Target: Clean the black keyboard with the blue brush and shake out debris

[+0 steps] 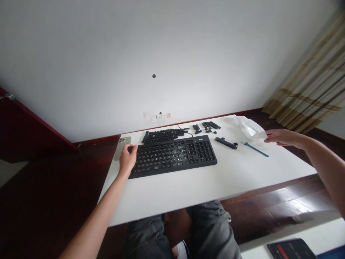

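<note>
A black keyboard (pixel 175 155) with its keycaps removed lies on the white table (pixel 205 183). My left hand (pixel 127 159) grips its left end, fingers curled over the corner. My right hand (pixel 280 137) reaches to the far right and pinches the edge of a white plastic bag (pixel 249 126). Loose black keycaps (pixel 161 135) lie in a heap behind the keyboard, with a smaller group of keycaps (pixel 207 126) to the right.
A phone (pixel 122 146) lies face down left of the keyboard. A black tool (pixel 226 143) and a blue brush (pixel 256 149) lie right of it. Another phone (pixel 292 249) sits on a white surface at bottom right. My knees show under the table. Curtain at right.
</note>
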The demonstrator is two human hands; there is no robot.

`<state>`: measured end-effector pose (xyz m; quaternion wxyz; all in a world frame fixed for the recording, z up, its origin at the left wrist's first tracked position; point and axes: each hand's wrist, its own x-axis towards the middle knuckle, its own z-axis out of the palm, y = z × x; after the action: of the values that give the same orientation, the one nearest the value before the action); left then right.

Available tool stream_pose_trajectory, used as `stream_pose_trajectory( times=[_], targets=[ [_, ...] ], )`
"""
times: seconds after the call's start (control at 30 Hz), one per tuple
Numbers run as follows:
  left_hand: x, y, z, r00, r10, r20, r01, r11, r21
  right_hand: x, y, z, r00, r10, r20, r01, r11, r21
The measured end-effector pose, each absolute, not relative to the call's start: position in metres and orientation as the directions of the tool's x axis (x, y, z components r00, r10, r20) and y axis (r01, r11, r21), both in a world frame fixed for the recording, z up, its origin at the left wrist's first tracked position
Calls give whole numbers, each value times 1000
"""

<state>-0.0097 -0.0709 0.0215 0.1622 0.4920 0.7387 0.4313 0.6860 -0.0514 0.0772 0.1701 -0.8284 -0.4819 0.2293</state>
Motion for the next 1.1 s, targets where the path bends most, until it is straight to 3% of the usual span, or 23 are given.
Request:
stream_pose_trajectory(
  times=[0.13,0.27,0.5,0.67,0.9,1.1],
  targets=[
    [-10,-68,16,-433,890,141,643,195,741,685,-57,61,480,877,-40,805,-458,-377],
    [-11,-66,11,-426,900,96,661,237,712,668,-77,26,360,931,53,901,-333,-278],
    [-8,-67,13,-413,907,79,703,262,662,662,-104,-6,379,915,136,877,-307,-370],
    [-9,-65,8,-424,900,103,694,250,676,687,-88,2,504,749,430,849,-339,-405],
    [-4,-65,9,-471,858,203,657,188,730,682,-57,-7,353,905,238,918,-287,-274],
    [10,-61,13,-455,854,253,659,132,741,606,-67,28,285,801,527,943,-136,-303]
  ],
)
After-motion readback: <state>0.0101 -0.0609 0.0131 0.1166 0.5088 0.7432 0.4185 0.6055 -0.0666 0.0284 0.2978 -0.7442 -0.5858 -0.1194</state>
